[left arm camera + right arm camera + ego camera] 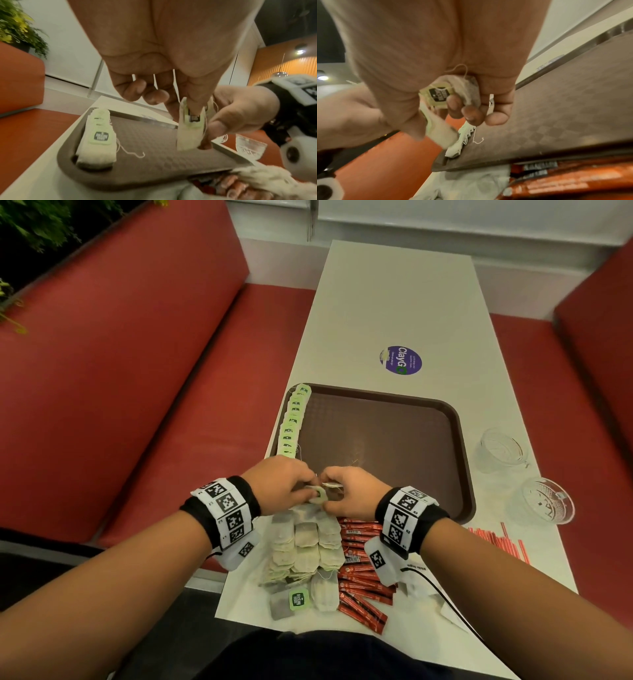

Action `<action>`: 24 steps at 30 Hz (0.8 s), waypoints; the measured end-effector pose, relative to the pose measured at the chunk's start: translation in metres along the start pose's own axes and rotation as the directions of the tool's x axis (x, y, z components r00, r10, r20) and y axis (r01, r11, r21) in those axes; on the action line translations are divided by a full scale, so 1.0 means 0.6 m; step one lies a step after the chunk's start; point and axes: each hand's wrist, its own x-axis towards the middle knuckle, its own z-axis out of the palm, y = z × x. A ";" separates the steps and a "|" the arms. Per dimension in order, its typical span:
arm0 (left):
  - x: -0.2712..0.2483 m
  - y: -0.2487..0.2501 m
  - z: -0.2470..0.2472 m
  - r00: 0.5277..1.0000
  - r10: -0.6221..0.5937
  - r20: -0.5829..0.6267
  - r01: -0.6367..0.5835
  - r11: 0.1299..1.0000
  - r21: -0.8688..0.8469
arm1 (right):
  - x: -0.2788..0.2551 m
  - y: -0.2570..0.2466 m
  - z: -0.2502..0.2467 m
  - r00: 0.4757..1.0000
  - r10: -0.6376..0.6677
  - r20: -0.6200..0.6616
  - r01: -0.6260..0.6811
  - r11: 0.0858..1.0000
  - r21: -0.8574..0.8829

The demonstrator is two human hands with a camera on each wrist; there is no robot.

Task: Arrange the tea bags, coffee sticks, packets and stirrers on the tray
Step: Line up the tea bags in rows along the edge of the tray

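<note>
both forearms reached forward and met in the middle, banded at the wrists. the left hand curled, thumb and fingers pinching a tea bag. the right hand (fingers curled too) pinched the same bag, another tucked in its palm.

brown tray, red coffee sticks, green-tagged tea bags

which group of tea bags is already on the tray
The row of green-tagged tea bags lined up along the left edge of the brown tray. The bigger pile of tea bags sits on the white table, nearer the person.
</note>
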 end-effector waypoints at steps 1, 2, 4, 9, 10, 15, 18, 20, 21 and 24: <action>0.000 0.000 -0.006 0.999 0.018 -0.044 -0.018 1.000 -0.017 | 0.003 -0.002 0.000 1.000 -0.008 -0.018 0.008 1.000 -0.002; 0.001 0.000 -0.011 0.996 0.033 -0.083 -0.036 0.999 -0.026 | 0.006 -0.002 0.000 0.999 -0.012 -0.042 0.011 1.000 -0.006; 0.002 -0.002 -0.020 0.990 0.049 -0.132 -0.052 0.998 -0.021 | 0.010 -0.005 0.000 0.997 -0.013 -0.076 0.012 1.000 -0.017; -0.001 -0.011 -0.030 0.992 -0.026 -0.126 0.019 0.998 -0.059 | 0.018 -0.012 -0.002 0.993 -0.029 -0.111 0.026 0.999 -0.030; 0.000 -0.013 -0.030 0.990 -0.055 -0.130 0.045 0.996 -0.076 | 0.019 -0.012 -0.002 0.993 -0.023 -0.119 0.019 0.999 -0.032; 0.007 -0.048 -0.031 0.962 -0.246 -0.115 0.235 0.966 -0.104 | 0.016 -0.004 -0.003 0.992 0.049 -0.120 -0.044 0.998 0.042; 0.013 -0.079 -0.025 0.938 -0.343 0.038 0.344 0.938 -0.025 | 0.012 -0.002 -0.010 0.991 0.072 -0.113 -0.063 0.995 0.079; 0.017 -0.091 -0.016 0.927 -0.357 0.116 0.359 0.933 0.010 | 0.010 -0.002 -0.014 0.991 0.074 -0.108 -0.066 0.995 0.081; 0.020 -0.093 -0.012 0.921 -0.365 0.136 0.366 0.931 0.016 | 0.009 -0.001 -0.014 0.992 0.071 -0.104 -0.063 0.995 0.078; 0.032 -0.101 -0.004 0.910 -0.401 0.108 0.401 0.916 0.019 | 0.010 0.000 -0.014 0.993 0.065 -0.097 -0.058 0.995 0.080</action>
